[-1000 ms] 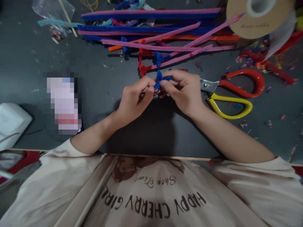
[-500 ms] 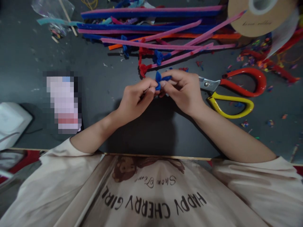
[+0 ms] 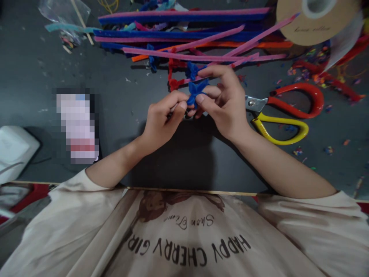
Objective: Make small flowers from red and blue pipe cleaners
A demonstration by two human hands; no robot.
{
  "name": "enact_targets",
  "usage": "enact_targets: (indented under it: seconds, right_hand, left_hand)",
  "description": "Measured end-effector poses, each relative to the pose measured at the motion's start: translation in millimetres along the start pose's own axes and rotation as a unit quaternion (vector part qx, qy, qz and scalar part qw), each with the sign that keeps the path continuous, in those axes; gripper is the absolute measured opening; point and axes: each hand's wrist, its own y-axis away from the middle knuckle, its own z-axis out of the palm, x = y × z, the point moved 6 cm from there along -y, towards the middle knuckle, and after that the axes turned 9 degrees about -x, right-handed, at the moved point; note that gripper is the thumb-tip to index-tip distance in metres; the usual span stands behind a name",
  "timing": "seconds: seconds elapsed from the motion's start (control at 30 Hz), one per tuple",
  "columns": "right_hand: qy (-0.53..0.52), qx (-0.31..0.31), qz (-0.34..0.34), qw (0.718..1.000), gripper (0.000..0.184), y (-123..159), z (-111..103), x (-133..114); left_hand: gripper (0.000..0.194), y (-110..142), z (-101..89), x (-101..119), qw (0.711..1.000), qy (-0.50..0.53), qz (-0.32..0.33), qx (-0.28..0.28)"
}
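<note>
A small blue pipe-cleaner flower with pointed petals is held between my two hands. My left hand pinches its lower left side between thumb and forefinger. On the other side, the thumb of my right hand presses against it, the middle finger sits behind it and the forefinger is raised off it. Just beyond lie another blue pipe-cleaner piece and a red twisted one, both joined to pink stems. The scissors, one handle red and one yellow, rest right of my right hand, their tips hidden by it.
Pink, blue and orange pipe cleaners lie across the back of the dark table. At the back right stands a cardboard spool. A blurred-out phone and a white object are on the left. Fuzzy scraps are scattered right.
My right forefinger has lifted away from the blue flower and stretched outward. More of the petals now show, spread between the hands. My left hand has shifted slightly left.
</note>
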Motion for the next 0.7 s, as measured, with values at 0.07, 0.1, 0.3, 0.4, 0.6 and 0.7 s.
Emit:
enact_targets:
  seconds: [0.07,0.1,0.3,0.4,0.6,0.7]
  right_hand:
    - [-0.015,0.005,-0.006,1.0,0.04,-0.2,-1.2,0.6]
    - [-0.02,0.004,-0.01,1.0,0.042,-0.3,-1.4,0.8]
    - [0.001,-0.004,-0.027,1.0,0.032,-0.8,-1.9,0.2]
    - [0.023,-0.005,-0.031,0.999,0.029,-0.4,-2.5,-1.5]
    - [0.019,-0.007,-0.043,0.999,0.032,0.4,-3.0,-3.0]
    - [0.014,-0.015,-0.035,0.999,0.033,-0.3,-1.2,-2.9]
  left_hand:
    - [0.03,1.4,-2.5,-1.3,1.0,-0.009,-0.007,0.026]
    - [0.029,1.8,-3.1,-1.4,0.999,-0.013,-0.009,0.031]
    - [0.026,0.1,-1.0,3.4,1.0,0.005,0.014,0.012]
    - [0.024,-0.4,-4.7,2.3,0.998,0.037,0.03,0.047]
    - [0.028,-0.7,-8.0,0.3,0.998,-0.005,0.036,0.06]
    - [0.029,0.5,-9.6,3.0,0.997,-0.037,0.033,0.065]
